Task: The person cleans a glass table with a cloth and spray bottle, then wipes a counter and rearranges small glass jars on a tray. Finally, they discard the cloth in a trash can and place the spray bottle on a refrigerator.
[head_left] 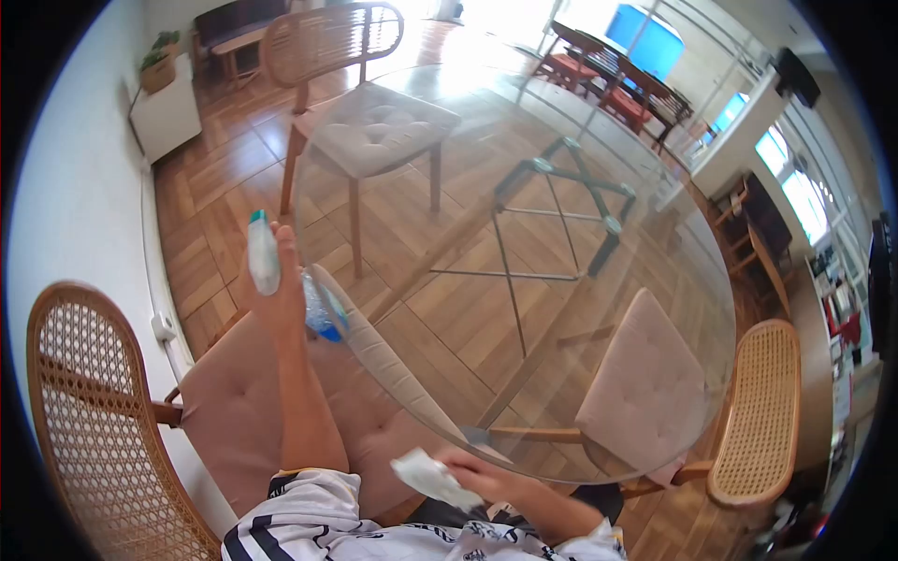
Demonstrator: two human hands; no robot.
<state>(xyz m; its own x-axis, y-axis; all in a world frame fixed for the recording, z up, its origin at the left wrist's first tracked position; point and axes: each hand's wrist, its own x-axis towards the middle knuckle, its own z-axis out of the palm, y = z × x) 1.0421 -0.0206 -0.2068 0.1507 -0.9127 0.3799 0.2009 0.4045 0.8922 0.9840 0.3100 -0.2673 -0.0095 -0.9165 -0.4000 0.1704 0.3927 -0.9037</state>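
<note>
White-topped spray bottle (pixel 265 262) (green-tipped) points forward; white cloth (pixel 428 477), crumpled, is held closer.

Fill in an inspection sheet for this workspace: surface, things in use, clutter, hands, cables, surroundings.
Surface: glass table, round; floor visible through it.
Things in use: spray bottle, green-tipped; white cloth, crumpled.
Clutter: small items at far right, too blurred to name.
Hands: left hand grips the bottle; right hand holds the cloth.
Cables: possible cord by the white wall box; cannot confirm.
Surroundings: chairs around the table; plant on a cabinet.
</note>
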